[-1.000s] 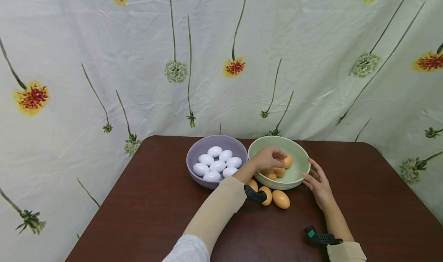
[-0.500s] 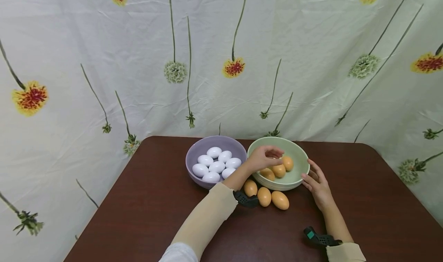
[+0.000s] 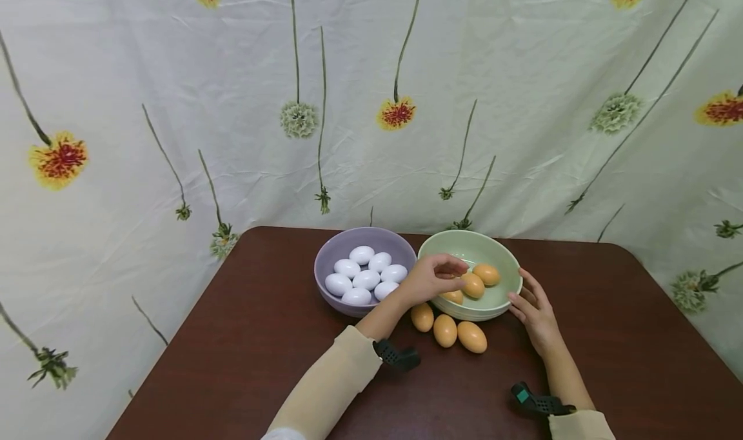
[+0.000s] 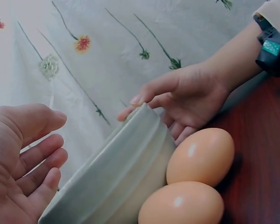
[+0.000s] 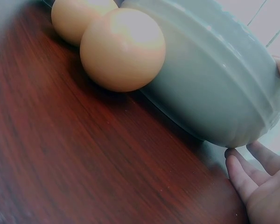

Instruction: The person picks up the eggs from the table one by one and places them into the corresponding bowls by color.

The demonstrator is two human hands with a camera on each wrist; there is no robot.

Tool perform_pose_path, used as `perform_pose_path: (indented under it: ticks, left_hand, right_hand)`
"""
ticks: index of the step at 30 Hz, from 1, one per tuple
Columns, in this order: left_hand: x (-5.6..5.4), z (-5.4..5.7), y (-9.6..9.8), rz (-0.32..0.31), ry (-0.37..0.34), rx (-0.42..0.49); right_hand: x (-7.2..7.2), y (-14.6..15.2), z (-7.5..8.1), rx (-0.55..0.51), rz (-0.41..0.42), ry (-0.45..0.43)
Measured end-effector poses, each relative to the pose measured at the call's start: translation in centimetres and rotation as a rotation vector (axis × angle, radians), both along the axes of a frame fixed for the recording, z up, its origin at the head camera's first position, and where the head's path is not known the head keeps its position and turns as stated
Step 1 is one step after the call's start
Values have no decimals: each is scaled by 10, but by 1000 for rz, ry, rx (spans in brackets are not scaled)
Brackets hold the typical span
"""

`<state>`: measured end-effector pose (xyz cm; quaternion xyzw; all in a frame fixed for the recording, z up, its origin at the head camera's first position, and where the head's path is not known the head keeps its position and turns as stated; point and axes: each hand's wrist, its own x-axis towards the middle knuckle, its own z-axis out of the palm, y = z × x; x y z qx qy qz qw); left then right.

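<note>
My left hand (image 3: 432, 279) hovers over the near left side of a pale green bowl (image 3: 504, 259), its fingers loosely curved and nothing between them in the left wrist view. Brown eggs (image 3: 486, 273) lie inside this bowl, partly covered by that hand. At the bowl's right side, my right hand (image 3: 535, 311) holds the wall, with fingertips at the rim and others lower down, as the right wrist view (image 5: 266, 182) of the hand shows. On the table right in front of the bowl rest three brown eggs (image 3: 445, 331).
A purple bowl (image 3: 326, 266) with several white eggs (image 3: 366, 280) stands beside the green bowl on its left. Both are on a dark red-brown wooden table (image 3: 244, 337), near its back edge. Behind hangs a flower-print cloth (image 3: 232, 91).
My left hand has drawn back left and toward me from inside the green bowl, uncovering more of the brown eggs in it and on the table. The right hand stays at the bowl.
</note>
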<state>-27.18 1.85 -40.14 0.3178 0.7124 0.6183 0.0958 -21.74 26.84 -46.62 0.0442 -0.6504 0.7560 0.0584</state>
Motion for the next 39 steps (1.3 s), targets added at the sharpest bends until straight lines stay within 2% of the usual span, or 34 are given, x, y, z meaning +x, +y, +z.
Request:
perform_pose_path:
  ticks: [6,9,13,16,19,22,29,36,38,39]
  left_hand:
    - [8,-5,-6,-19,23,37]
    - [20,6,-11,-13,42,20]
    - [25,2,-16,8,44,26]
    - [20,-14,-17,22,38,41]
    - [25,-15,-20,40,39,44]
    - [33,-15,-23,68,51,58]
    - [67,2,-34,122,129,80]
    - [81,-5,-42,176,162,57]
    - [82,-9,-44,189,175,50]
    - [81,-14,-45,193,178,51]
  right_hand:
    - [0,0,0,5,-5,-1]
    - [0,0,0,12,-5,-4]
    - [1,-1,1,9,-5,-10]
    - [1,-1,2,4,-6,-13]
    - [1,-1,2,4,-6,-11]
    - [1,-1,2,9,-5,-8]
    - [1,-1,1,6,-5,-6]
    - [0,-1,0,22,-8,-8]
    - [0,-1,0,21,-10,-11]
    - [0,-1,0,23,-11,-12]
